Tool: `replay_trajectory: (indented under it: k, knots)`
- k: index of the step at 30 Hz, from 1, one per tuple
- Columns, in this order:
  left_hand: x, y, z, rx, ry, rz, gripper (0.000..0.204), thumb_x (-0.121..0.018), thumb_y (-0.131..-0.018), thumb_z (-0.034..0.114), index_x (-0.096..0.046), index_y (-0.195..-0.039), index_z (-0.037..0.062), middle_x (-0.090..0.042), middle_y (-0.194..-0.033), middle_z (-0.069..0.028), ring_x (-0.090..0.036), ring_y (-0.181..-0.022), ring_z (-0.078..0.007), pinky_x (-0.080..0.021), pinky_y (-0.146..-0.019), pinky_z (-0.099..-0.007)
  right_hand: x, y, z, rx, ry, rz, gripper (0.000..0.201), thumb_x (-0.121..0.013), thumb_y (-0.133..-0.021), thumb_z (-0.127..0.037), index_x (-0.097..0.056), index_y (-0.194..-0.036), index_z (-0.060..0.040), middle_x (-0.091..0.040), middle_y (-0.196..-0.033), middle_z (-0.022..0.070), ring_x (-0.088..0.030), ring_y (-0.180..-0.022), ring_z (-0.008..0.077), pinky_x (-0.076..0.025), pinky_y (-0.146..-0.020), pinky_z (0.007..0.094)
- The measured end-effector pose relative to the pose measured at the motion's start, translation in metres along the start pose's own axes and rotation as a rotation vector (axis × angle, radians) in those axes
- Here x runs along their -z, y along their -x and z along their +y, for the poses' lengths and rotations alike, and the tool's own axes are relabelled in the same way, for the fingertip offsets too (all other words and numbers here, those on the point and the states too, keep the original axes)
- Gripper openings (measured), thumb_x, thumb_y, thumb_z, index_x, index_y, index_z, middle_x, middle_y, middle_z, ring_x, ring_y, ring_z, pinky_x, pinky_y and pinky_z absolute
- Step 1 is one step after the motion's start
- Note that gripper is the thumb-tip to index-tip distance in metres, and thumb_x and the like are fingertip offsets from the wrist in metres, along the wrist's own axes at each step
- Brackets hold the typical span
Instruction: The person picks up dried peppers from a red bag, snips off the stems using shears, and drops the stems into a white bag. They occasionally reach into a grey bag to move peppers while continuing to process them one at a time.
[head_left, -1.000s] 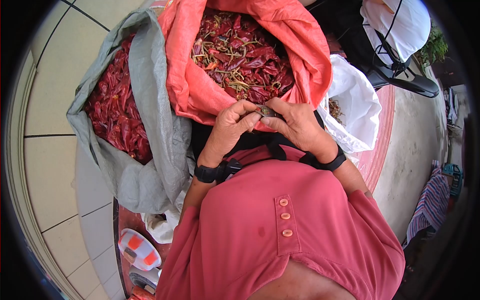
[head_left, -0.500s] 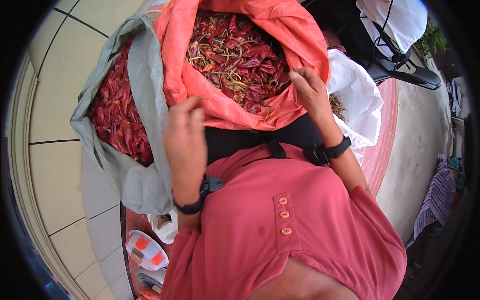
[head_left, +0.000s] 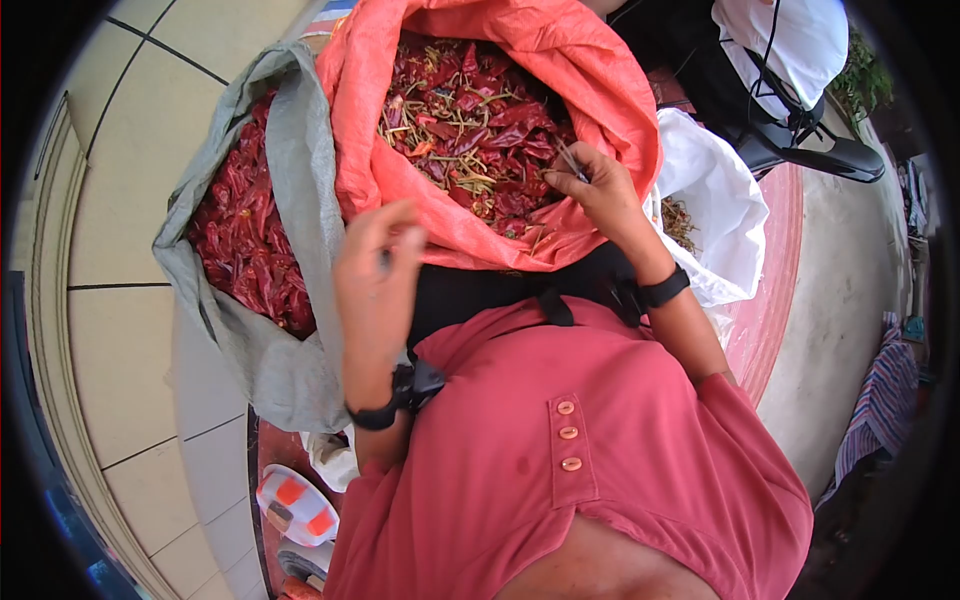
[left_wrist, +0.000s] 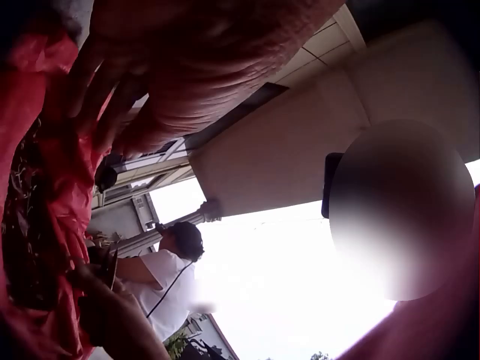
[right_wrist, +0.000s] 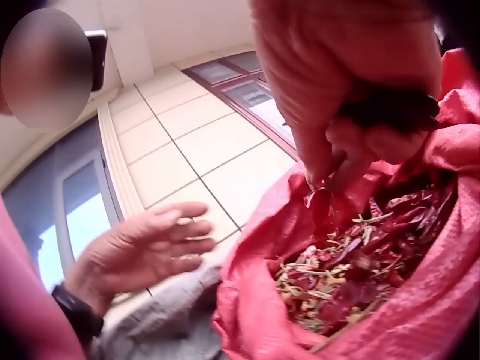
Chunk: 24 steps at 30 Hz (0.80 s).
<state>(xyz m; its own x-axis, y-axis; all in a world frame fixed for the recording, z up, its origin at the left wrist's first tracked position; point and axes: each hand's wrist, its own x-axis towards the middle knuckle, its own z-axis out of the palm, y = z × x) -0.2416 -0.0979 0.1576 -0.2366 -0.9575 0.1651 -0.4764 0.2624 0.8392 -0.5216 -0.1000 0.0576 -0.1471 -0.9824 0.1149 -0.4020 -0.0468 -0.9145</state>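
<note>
My right hand (head_left: 603,197) is over the right side of the red sack (head_left: 370,150), which is full of dried red chilies (head_left: 520,120) with loose stems among them. It grips small scissors (head_left: 574,165); their thin grey blades show past the fingers and a black handle (right_wrist: 386,109) lies in the palm. In the right wrist view its fingertips are at a dried chili (right_wrist: 319,202). My left hand (head_left: 375,290), blurred in the head view, hovers near the sack's left rim. Its fingers are loosely extended and hold nothing.
A grey sack (head_left: 300,150) of red chilies (head_left: 245,220) leans at the left. To the right, a white sack (head_left: 725,200) contains stems (head_left: 680,222). A person in white (left_wrist: 169,277) sits beyond, near a black seat (head_left: 820,155). A plastic tub (head_left: 300,505) lies lower left.
My hands were together at the sack's near rim and have parted. The left went to the left; the right moved up, then slightly inward over the chilies with the scissors.
</note>
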Motion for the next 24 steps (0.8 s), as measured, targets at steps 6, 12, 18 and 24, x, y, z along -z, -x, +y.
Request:
replay_trajectory:
  k: [6,12,18,24]
  knots:
    - [-0.086,-0.037,-0.012,-0.404,0.004,-0.072,0.045,-0.067,-0.088,0.013,-0.053,-0.129,0.0016,-0.062,-0.119,-0.0129,-0.062,-0.105,-0.0208,-0.049,-0.09,-0.0329,0.017,0.012,-0.057,-0.268,-0.415,-0.118,0.016,-0.071,-0.087,-0.017,-0.059,-0.086,-0.0067,-0.05,-0.069,-0.0063,-0.044,-0.059,0.0036,-0.035,-0.051,0.0216]
    - [-0.104,-0.043,-0.019,-0.013,0.25,-0.356,0.054,-0.069,-0.088,0.013,-0.046,-0.134,0.0004,-0.061,-0.115,-0.0141,-0.061,-0.102,-0.0189,-0.05,-0.089,-0.0314,0.007,0.021,-0.052,-0.243,-0.59,-0.068,0.014,-0.07,-0.089,-0.017,-0.058,-0.086,-0.0089,-0.051,-0.069,-0.0077,-0.037,-0.053,-0.0001,-0.026,-0.045,0.0186]
    - [-0.106,-0.041,-0.013,-0.238,0.163,-0.201,0.051,-0.072,-0.084,0.014,-0.051,-0.13,0.004,-0.062,-0.112,-0.0115,-0.061,-0.102,-0.0203,-0.05,-0.086,-0.0323,0.002,0.022,-0.058,-0.158,-0.602,-0.047,0.011,-0.068,-0.09,-0.014,-0.059,-0.088,-0.0075,-0.054,-0.073,-0.0062,-0.04,-0.057,-0.0007,-0.027,-0.048,0.0165]
    - [-0.109,-0.04,-0.018,-0.231,0.218,-0.211,0.052,-0.073,-0.083,0.017,-0.05,-0.128,0.0035,-0.063,-0.115,-0.0141,-0.062,-0.103,-0.0274,-0.049,-0.088,-0.0366,0.002,0.027,-0.057,-0.186,-0.699,-0.034,0.01,-0.066,-0.092,-0.013,-0.059,-0.09,-0.0066,-0.055,-0.073,-0.0056,-0.039,-0.055,-0.0006,-0.027,-0.045,0.0172]
